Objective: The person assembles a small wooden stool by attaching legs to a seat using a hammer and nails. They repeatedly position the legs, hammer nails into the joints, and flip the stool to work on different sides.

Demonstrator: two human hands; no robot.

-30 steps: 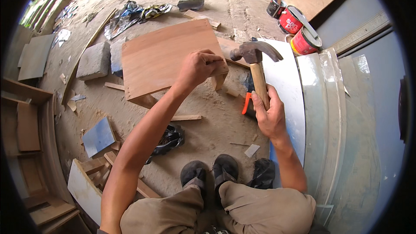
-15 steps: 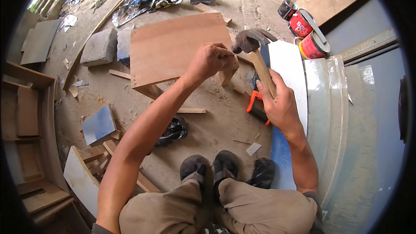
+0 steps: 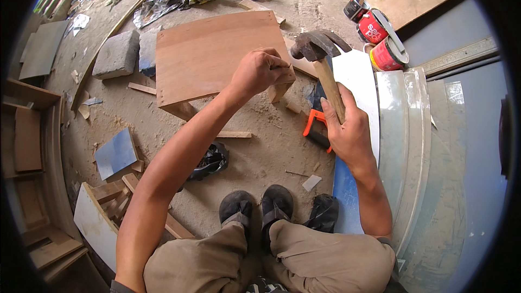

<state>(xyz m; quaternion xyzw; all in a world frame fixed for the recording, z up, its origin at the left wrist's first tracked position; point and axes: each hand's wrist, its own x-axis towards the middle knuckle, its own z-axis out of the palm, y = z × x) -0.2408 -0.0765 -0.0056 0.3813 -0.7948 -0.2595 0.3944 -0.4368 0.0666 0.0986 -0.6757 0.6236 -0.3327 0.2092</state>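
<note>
Head view: left hand (image 3: 260, 70) pinched together at the near right corner of the plywood panel (image 3: 217, 57), whatever it grips too small to tell; right hand (image 3: 347, 130) clamped on the wooden handle of the hammer (image 3: 317, 46), whose head hangs raised just right of that corner. Judged risk: fingers (image 3: 277, 65) sit close beside the hammer's path, so a glancing blow could hit them. Red paint cans (image 3: 380, 38) stand well right of the panel on the dusty floor (image 3: 260, 152).

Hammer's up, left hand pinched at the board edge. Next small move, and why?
Probably a light tap down at the board's near corner. The right hand holds the hammer raised beside it, and the left hand pinches something tiny there, perhaps a nail; too small to tell.
</note>
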